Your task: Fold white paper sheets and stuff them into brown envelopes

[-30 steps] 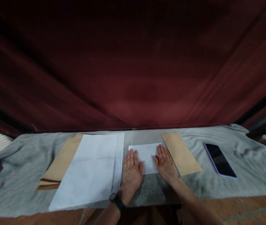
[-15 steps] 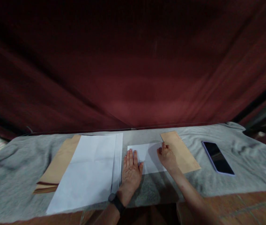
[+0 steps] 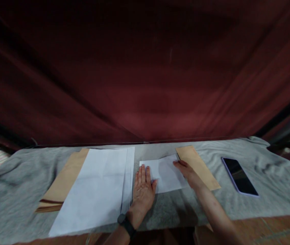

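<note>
A small folded white paper (image 3: 165, 174) lies on the grey cloth (image 3: 262, 200) in front of me. My left hand (image 3: 143, 189) rests flat on its left edge, fingers together, a black watch on the wrist. My right hand (image 3: 188, 173) sits at the paper's right side, its fingertips at the upper right corner, which looks slightly lifted. Whether the fingers pinch the paper or only touch it is unclear. A single brown envelope (image 3: 198, 166) lies just right of that hand, partly under it.
A stack of white sheets (image 3: 99, 187) lies to the left, on top of a pile of brown envelopes (image 3: 60, 187). A dark phone (image 3: 239, 176) lies face up at the right. A dark red curtain (image 3: 145, 75) hangs behind the table.
My right hand has left its flat position on the paper and moved to the upper right corner, turning onto its side. My left hand has stayed flat.
</note>
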Action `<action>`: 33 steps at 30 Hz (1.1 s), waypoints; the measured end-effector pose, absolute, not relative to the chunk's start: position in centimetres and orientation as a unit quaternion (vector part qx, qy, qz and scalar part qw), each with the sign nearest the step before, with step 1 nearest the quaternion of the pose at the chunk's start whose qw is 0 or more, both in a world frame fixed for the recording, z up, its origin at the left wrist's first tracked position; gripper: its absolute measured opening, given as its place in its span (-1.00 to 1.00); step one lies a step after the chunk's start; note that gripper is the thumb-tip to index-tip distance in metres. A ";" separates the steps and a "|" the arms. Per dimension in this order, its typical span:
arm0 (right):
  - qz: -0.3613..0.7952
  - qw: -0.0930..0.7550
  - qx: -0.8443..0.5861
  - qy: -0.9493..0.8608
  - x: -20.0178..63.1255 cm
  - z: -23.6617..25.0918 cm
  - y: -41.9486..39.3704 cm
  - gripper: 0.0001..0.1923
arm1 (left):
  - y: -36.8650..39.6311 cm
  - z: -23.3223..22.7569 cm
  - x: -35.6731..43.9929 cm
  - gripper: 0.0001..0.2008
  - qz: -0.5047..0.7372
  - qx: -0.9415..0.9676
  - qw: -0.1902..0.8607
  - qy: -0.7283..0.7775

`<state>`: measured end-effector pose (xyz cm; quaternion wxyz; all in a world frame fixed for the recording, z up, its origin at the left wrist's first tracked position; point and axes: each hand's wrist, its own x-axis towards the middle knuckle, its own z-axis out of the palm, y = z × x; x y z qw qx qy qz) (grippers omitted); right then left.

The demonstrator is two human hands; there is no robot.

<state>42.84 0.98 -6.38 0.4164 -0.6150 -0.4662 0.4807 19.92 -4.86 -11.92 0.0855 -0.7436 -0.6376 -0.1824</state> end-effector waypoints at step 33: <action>0.629 0.549 -0.473 -0.282 41.5 -4.3 -2.4 -0.64 | -3.0 -3.7 20.8 -0.48 -0.523 -0.400 -0.569 -0.493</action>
